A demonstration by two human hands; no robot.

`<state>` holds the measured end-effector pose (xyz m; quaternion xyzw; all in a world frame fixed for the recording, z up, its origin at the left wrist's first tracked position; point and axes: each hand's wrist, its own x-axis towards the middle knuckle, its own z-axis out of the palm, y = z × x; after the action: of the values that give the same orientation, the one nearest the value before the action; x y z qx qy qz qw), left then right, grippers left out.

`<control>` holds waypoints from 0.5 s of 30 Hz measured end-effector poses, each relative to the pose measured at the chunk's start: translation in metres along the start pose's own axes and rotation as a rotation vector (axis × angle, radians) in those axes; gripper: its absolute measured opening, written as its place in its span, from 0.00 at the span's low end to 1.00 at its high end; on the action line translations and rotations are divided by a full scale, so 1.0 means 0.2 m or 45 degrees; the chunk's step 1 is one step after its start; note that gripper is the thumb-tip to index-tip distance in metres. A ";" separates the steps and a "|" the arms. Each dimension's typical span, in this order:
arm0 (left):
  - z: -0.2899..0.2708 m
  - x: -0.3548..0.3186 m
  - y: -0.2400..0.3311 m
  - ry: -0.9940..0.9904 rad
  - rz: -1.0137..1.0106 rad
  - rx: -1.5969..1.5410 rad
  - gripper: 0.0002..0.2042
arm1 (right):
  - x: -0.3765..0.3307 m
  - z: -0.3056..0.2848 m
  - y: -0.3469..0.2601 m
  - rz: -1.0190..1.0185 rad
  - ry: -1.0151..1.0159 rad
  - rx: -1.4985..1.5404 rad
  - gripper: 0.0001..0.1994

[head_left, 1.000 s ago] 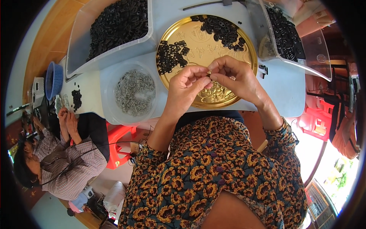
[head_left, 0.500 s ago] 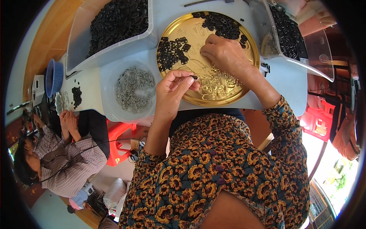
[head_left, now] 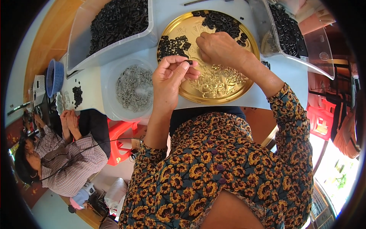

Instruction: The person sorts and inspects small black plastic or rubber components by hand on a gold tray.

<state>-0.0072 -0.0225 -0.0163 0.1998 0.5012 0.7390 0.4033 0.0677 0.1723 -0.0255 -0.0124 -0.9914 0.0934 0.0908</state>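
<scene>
Though faint, embossed marks (head_left: 199,26) on gold tray (head_left: 217,101)

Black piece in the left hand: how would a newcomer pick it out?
Find the round gold tray. At its left side, the left hand pinches a small black piece. Unlike the loose black pieces lying on the tray, this one is held up.

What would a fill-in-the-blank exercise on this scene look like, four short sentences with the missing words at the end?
1. The left hand pinches a small piece whose colour is ____.
2. The right hand is over the tray, whose outline is ____.
3. The bowl of silvery pieces is to the person's ____ of the tray.
4. The basket is coloured ____.

Missing words: black; round; left; blue.
</scene>
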 end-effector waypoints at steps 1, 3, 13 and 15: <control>0.00 0.00 0.00 0.010 0.017 0.007 0.06 | 0.00 -0.01 -0.01 0.032 0.000 0.064 0.05; 0.00 0.01 0.00 0.019 0.025 0.028 0.07 | -0.01 0.00 0.00 0.079 0.025 0.097 0.05; 0.06 0.02 0.04 0.041 0.160 0.263 0.08 | -0.15 -0.12 -0.08 0.537 0.193 1.573 0.09; 0.08 0.02 0.05 0.018 0.175 0.260 0.08 | -0.17 -0.15 -0.11 0.472 0.208 1.654 0.10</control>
<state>-0.0033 -0.0114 -0.0014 0.2686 0.5618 0.7113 0.3259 0.1071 0.1542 0.0016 -0.1320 -0.7055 0.6827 0.1369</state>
